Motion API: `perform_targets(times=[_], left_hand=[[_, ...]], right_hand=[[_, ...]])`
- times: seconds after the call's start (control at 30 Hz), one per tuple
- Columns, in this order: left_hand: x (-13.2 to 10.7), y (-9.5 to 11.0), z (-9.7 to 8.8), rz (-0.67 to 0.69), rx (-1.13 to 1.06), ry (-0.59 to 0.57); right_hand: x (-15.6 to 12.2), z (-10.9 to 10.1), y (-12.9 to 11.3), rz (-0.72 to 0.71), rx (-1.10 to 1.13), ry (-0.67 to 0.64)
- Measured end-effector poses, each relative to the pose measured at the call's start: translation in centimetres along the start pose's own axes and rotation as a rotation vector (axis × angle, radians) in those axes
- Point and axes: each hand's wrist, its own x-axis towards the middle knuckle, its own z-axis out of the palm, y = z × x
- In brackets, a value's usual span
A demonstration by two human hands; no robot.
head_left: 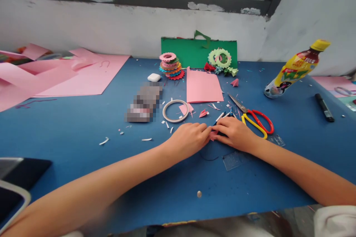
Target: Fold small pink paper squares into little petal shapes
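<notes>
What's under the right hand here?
A bit of pink paper shows at the fingertips of the right hand, next to the left hand. Any more of it, and whatever lies under the palm, is covered.

Head view, forward and down across the desk (155, 192)
Seen from the person's own head at close range, it faces the wall (83, 26) behind the desk; the left hand (190, 137) and right hand (237, 133) sit near the middle, with forearms (119, 172) entering low on either side.
</notes>
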Motion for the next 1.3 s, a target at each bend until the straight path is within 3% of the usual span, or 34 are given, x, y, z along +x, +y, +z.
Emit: perform_targets(times=[0.1,0.27,0.4,0.67,1.07,1.3], left_hand=[[0.1,-0.1,1.0,-0.061,-0.008,0.044],[0.0,-0.5,1.1,-0.182,-0.225,-0.007],[-0.1,-0.6,1.2,-0.269,-0.358,-0.014],[0.0,-0.7,1.7,-0.287,-0.474,0.018],[0.1,-0.1,1.1,-0.286,-0.587,0.076],[-0.1,0.3,0.9,-0.161,-0.487,0.189]], right_hand=[[0.3,-0.2,-0.9,0.105,0.099,-0.058],[0.6,-0.9,-1.7,0.243,0.319,-0.139],[0.7,-0.9,-1.9,0.308,0.349,-0.143],[0.7,-1.0,-2.1,0.289,0.331,-0.156],[0.1,-0.5,-1.9,0.264,0.312,-0.044],[-0.2,-0.5,-2.3,0.179,0.294,0.046]])
